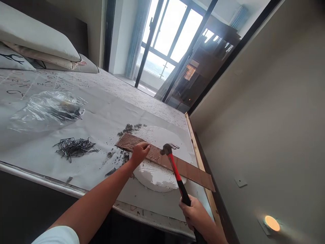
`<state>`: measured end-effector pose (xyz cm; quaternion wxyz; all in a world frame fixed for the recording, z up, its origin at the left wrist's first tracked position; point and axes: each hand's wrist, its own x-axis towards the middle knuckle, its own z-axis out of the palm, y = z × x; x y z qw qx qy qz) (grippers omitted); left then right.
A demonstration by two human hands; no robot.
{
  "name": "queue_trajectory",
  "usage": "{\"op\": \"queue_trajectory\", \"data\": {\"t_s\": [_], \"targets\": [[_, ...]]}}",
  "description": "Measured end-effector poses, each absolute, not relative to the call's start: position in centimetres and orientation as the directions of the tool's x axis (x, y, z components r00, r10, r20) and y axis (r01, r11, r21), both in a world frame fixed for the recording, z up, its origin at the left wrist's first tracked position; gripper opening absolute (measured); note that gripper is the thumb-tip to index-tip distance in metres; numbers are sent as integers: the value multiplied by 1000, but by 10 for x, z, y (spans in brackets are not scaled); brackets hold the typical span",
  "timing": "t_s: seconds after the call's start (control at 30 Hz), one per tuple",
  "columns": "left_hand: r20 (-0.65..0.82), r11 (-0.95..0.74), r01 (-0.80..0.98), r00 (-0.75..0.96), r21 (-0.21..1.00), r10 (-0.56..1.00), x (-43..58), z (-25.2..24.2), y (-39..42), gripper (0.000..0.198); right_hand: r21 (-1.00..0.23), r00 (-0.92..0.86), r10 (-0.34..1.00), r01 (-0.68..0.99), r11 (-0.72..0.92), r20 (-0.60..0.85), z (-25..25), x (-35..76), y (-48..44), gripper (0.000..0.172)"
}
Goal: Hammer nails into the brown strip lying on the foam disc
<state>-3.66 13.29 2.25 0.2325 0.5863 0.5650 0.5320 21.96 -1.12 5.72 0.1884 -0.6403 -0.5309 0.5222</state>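
Note:
My right hand (195, 211) is wrapped round the black grip of a claw hammer (175, 166) with a red and black handle. The hammer's metal head is over a long brown wooden plank (193, 170), its claw pointing right. My left hand (139, 152) rests at the plank's left part with fingers curled together; whatever they hold, if anything, is hidden. Small dark dots, like nail heads, cover the plank's left end. A small nail (157, 158) seems to stand in the plank just right of my left hand. Under the plank is a round white slab (159, 178) with a chipped surface.
A pile of loose nails (76, 147) lies left on the white sheet (101, 112), with a clear plastic bag (50, 110) behind it. Grey crumbs (129, 128) are scattered by the slab. Pillows (38, 40) lie at the back left. A wooden rail (194, 142) and a wall border the right side.

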Motion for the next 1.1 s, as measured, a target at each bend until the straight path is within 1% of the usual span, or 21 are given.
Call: {"op": "queue_trajectory", "data": {"t_s": [0.07,0.13,0.2,0.3,0.4,0.47,0.53,0.6,0.63,0.7,0.8,0.9,1.1], "targets": [[415,-274,450,-254,850,873,-49,28,129,33,-776,-120,857,502,-383,-501,43,216,-12,25],[445,-273,479,-292,834,847,-62,33,123,33,-799,-139,867,477,-365,-479,34,214,-16,27],[464,-262,506,-328,822,823,-76,38,116,35,-843,-156,885,411,-346,-439,31,212,-23,29],[491,-216,569,-388,794,780,-100,45,103,35,-881,-170,885,286,-377,-434,29,209,-34,37],[501,-144,674,-371,724,782,-125,47,89,36,-894,-198,873,144,-424,-446,19,207,-42,48],[436,-69,755,-300,653,848,-140,43,80,37,-887,-223,859,73,-456,-460,8,208,-44,54],[265,44,832,-226,554,937,-153,34,73,35,-876,-239,848,31,-481,-474,-3,213,-46,56],[61,128,895,-169,428,984,-161,22,67,29,-867,-238,842,8,-497,-485,-9,219,-47,56],[-22,142,917,-144,372,989,-164,15,65,25,-865,-232,842,-7,-502,-487,-11,221,-48,55],[-131,141,946,-107,293,986,-164,0,62,17,-864,-222,846,-34,-503,-484,-11,224,-49,53],[-214,147,964,-100,220,972,-155,-19,61,12,-868,-229,854,-70,-492,-466,-7,226,-52,51],[-249,153,973,-108,173,963,-143,-32,61,8,-868,-250,854,-89,-489,-456,-4,225,-53,51],[-278,148,984,-115,101,954,-136,-41,61,16,-868,-289,849,-99,-486,-443,-6,223,-54,52]]}}
